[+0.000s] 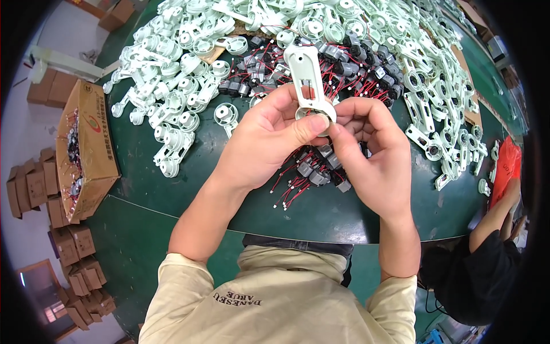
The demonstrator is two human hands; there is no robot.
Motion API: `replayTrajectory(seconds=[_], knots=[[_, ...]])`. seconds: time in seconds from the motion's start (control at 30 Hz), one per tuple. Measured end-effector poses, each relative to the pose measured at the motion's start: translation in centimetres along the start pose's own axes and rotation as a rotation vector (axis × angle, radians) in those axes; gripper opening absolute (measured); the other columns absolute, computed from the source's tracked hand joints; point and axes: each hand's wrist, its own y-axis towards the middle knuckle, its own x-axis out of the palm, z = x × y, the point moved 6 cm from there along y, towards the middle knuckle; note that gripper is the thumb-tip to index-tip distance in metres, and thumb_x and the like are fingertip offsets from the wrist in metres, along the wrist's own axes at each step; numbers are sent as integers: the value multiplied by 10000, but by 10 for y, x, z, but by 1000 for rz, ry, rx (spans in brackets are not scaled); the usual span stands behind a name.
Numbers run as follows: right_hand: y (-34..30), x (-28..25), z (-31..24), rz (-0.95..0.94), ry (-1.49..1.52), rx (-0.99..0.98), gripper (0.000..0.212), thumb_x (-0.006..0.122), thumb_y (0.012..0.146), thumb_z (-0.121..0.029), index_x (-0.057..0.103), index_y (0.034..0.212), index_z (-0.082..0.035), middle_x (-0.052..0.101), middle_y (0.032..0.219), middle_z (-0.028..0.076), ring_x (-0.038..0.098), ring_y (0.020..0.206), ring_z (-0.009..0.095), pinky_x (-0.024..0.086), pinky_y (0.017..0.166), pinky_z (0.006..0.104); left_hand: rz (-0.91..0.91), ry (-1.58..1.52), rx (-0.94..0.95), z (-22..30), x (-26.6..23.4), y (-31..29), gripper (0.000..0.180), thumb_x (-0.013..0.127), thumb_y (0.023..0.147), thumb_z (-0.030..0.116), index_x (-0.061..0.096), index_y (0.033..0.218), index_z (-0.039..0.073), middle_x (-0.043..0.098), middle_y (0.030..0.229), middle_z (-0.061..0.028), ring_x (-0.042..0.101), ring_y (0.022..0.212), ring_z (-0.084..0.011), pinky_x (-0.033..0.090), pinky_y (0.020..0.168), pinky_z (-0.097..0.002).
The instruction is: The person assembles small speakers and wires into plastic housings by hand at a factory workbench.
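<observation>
**Left hand [266, 135] and right hand [375, 152] meet at the round end of a pale green housing [305, 60]**

The dark green worktop [432, 209] spreads across the scene, its front edge curving past the person's waist. Along its far side lies a broad heap of pale green plastic parts [172, 94], sweeping round from left to right. Amid that heap sits a mound of grey units [349, 67] with red wires. Beside the worktop's left, an open cardboard box [96, 140] holds more dark pieces with red wires, above stacked brown cartons [67, 243]. At the right, a co-worker in a black top [478, 278] has an arm reaching to a red bag [507, 157].

A smaller grey cluster [315, 172] lies below the hands, wires trailing toward the person. The housing is held up above the worktop, slotted length pointing away, round end nearest the person. The left hand's fingers are closed around that end, thumb laid over it. The right hand's fingers are curled narrow at its right side; whether they grip it cannot be told. Smallest are the white plugs [285, 207] on the wire ends.
</observation>
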Motion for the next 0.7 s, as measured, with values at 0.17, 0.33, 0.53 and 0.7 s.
replayTrajectory(seconds=[0.17,0.33,0.53,0.7], knots=[[6,-7,3,43,192,145,165,615,891,-24,579,1043,31,640,925,49,589,774,70,491,681,209,46,160,40,4,5,-1,364,547,953,68,470,1305,12,576,1209,-115,592,1083,-210,539,900,-368],[4,1,8,14,410,252,234,636,893,-60,523,1090,-4,588,974,43,558,857,80,486,736,227,102,201,240,4,12,-1,349,596,918,17,516,1255,-26,616,1107,-84,601,1029,-149,522,877,-288],[1,7,12,42,513,300,237,623,896,-54,499,1093,-11,565,990,39,539,885,80,484,778,234,125,241,288,2,16,-4,346,597,888,-58,525,1226,-35,596,1114,-82,604,1008,-151,515,892,-277],[1,8,12,49,560,286,222,599,892,-43,493,1084,-11,561,1009,37,535,895,81,468,778,239,137,184,300,2,19,-3,358,601,875,-78,538,1224,-37,575,1093,-80,612,988,-155,526,869,-274]])
